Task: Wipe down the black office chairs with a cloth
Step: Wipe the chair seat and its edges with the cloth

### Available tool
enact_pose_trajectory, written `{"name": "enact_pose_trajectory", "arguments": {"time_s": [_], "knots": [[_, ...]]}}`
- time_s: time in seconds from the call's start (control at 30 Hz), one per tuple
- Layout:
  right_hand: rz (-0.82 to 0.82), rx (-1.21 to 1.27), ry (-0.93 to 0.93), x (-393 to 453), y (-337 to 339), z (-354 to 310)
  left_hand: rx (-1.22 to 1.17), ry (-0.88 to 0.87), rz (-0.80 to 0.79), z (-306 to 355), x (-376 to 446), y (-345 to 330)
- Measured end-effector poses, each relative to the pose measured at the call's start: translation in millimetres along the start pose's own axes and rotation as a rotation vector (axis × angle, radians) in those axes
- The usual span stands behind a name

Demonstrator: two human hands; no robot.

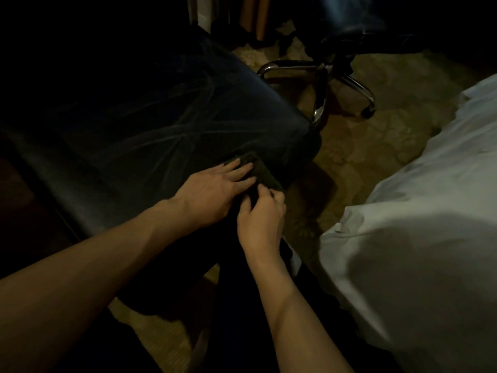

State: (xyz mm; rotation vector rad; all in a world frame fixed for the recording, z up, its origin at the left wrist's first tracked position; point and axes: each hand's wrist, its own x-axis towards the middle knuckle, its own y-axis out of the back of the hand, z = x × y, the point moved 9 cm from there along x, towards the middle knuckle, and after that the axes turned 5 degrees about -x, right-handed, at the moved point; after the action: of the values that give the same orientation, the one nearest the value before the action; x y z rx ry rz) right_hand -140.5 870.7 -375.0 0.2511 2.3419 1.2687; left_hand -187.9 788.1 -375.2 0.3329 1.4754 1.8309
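A black office chair [150, 109] fills the left and middle of the dim head view, its glossy seat streaked with pale wipe marks. A dark green cloth [265, 173] lies on the seat's near right edge. My left hand [212, 188] rests flat on the cloth with straight fingers. Right beside it, my right hand [262, 214] has curled fingers that pinch the cloth's near end. Most of the cloth is hidden under both hands.
A second black chair [347, 25] stands at the back, its chrome star base [322, 84] on the patterned carpet. A bed with white bedding [419, 224] fills the right side. My dark trouser legs are below my hands. The left edge is too dark to read.
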Motion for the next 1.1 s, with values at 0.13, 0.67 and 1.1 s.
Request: {"name": "enact_pose_trajectory", "arguments": {"time_s": [0.13,0.67,1.1], "knots": [[-0.067,-0.154,0.089,-27,-9,-12,0.023,0.012,0.043,-3,-60,-8],[0.091,-0.075,0.075,20,0,17,0.107,0.033,0.06,11,3,-18],[0.152,-0.238,0.177,183,57,13,0.01,0.095,0.177,0,166,32]]}}
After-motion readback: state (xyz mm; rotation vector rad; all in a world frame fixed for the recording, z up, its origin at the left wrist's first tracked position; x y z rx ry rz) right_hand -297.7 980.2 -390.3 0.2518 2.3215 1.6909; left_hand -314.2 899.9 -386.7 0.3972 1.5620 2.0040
